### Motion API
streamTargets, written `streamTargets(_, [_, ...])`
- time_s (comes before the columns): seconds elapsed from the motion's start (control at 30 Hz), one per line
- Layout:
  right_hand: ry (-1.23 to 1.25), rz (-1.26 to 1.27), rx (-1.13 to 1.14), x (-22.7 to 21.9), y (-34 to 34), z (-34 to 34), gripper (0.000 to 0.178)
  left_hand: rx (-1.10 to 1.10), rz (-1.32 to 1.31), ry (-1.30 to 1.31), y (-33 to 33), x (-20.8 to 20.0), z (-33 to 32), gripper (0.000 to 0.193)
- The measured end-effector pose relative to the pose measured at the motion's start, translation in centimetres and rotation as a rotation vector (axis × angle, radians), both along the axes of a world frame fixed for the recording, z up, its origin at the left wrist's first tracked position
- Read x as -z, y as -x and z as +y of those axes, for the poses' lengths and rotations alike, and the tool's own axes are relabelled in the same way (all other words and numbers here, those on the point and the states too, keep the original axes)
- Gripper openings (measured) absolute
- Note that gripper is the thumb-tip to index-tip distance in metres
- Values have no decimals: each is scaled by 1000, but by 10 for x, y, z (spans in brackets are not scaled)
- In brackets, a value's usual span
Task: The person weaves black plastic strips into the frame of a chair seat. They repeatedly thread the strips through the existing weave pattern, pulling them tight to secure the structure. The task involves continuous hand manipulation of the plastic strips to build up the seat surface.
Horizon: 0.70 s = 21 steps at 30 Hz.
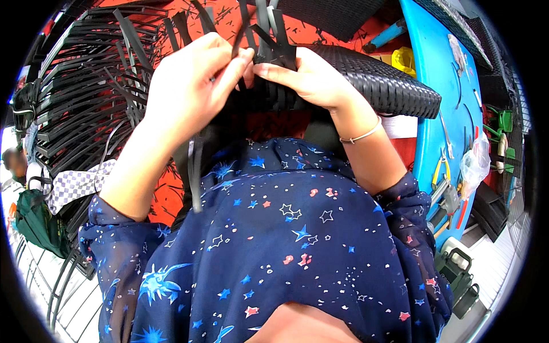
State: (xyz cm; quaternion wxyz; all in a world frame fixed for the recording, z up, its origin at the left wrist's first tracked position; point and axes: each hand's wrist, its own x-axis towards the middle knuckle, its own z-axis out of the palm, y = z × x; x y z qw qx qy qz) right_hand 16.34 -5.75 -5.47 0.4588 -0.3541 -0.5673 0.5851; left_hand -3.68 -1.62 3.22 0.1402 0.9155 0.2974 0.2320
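Both my hands work close together at the edge of a black wicker piece woven from flat plastic strips. My left hand pinches a dark flat strip between thumb and fingers. Beside it, my right hand grips the strips at the weave's edge, its thumb pointing at the left fingertips; its other fingers are mostly hidden behind. Loose strip ends stand up beyond the hands. The finished weave stretches off to the right, under and past my right wrist.
Many long black strips fan out at the left. Strip offcuts litter the red surface. On the right, a blue table bears yellow-handled pliers, other tools and a clear plastic bag. A yellow object lies near its edge.
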Motion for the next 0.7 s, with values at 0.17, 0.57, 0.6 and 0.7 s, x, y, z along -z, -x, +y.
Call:
streamTargets(0.17, [33, 87, -30, -9, 6, -4, 28, -73, -33, 304, 0, 3, 17, 34])
streamTargets(0.57, [44, 23, 102, -4, 16, -6, 24, -160, 33, 218, 37, 41, -15, 20])
streamTargets(0.6, [53, 29, 99, -4, 16, -6, 24, -197, -12, 276, 37, 45, -17, 21])
streamTargets(0.7, [70, 23, 104, -1, 16, -6, 24, -190, 180, 244, 35, 40, -15, 24])
